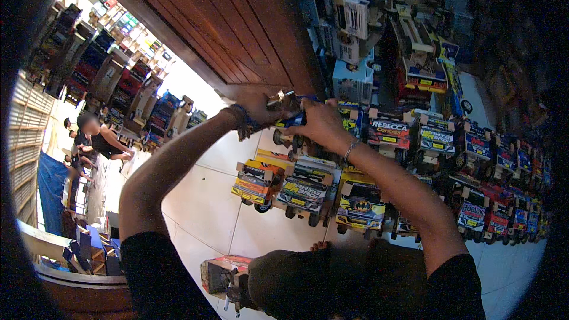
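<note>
My left hand (255, 106) and my right hand (325, 123) meet in front of me, fingers closed around the two sides of what looks like a toy truck (290, 121). A blue edge and a dark brownish part of it show between the hands; my fingers hide most of its shape. Just below stand toy trucks on the floor: an orange and yellow one (256, 181), a white and green one (305, 186), and a yellow one with a black emblem (360, 204).
A brown wooden door (237, 18) stands close above my hands. Rows of toy trucks (474, 148) fill the right side, with stacked ones behind. Another toy truck (228, 275) lies near my legs on the white tiled floor (201, 201). Through the doorway, people (106, 139) sit outside beside more trucks.
</note>
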Tool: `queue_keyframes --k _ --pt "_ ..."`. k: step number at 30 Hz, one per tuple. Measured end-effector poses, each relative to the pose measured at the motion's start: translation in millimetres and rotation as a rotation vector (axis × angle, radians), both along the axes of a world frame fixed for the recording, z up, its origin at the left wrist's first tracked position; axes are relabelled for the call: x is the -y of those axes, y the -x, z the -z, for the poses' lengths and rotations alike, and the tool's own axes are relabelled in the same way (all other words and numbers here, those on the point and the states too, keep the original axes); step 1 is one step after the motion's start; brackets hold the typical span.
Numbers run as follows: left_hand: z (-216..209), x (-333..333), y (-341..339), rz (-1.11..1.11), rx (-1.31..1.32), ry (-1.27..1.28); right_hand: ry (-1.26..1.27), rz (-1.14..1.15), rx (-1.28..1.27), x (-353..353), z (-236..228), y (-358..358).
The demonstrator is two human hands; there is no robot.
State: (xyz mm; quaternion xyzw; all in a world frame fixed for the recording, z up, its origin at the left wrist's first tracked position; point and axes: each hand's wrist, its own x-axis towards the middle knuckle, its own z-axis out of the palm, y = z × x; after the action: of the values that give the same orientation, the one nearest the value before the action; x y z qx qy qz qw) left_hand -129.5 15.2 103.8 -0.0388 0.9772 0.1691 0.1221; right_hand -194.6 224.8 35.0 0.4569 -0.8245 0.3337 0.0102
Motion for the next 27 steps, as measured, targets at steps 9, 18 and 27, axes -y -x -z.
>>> queue_keyframes --k 9,18,27 --pt "-42 49 -25 -0.037 0.290 0.254 -0.082 0.072 -0.160 10 8 -1" --pt "-37 63 -36 -0.115 0.246 0.277 -0.306 -0.190 -0.061 59 6 17" --pt "-48 47 -21 -0.025 0.255 0.417 -0.293 -0.183 -0.005 63 10 24"
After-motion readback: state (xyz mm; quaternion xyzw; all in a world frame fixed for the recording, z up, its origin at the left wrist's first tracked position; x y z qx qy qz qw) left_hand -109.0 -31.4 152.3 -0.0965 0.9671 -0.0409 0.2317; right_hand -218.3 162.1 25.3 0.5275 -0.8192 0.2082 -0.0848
